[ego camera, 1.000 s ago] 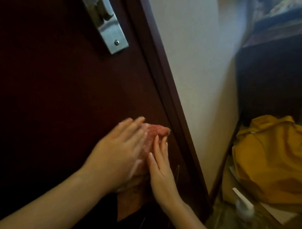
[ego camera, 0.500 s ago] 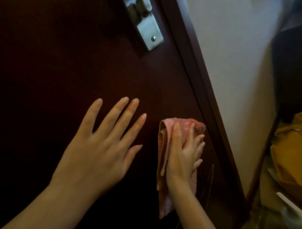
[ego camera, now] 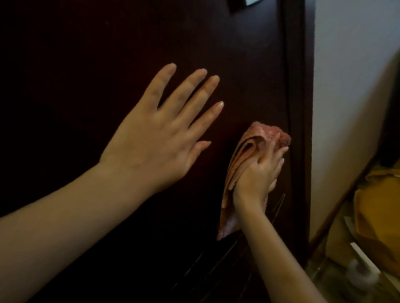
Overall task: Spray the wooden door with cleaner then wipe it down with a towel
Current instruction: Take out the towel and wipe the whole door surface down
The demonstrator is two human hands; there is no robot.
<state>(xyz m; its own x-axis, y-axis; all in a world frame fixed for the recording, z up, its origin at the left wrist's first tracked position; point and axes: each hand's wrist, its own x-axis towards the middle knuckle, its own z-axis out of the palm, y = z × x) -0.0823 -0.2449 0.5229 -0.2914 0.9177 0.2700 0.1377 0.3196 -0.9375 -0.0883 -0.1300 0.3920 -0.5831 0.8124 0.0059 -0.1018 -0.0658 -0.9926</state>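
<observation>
The dark reddish-brown wooden door fills most of the head view. My left hand lies flat on it, fingers straight and spread, holding nothing. To its right, a folded pink towel is held against the door close to the dark frame. My right hand grips the towel's middle, fingers bent over its right edge. The towel's lower end hangs below my wrist. A blurred spray bottle stands at the bottom right, away from both hands.
A pale wall runs right of the frame. A yellow cloth heap lies low at the right edge. A corner of the metal lock plate shows at the top.
My left hand came off the towel and now lies spread on the door. My right hand took over the towel alone. The view swung left, so the lock plate slid up out of sight.
</observation>
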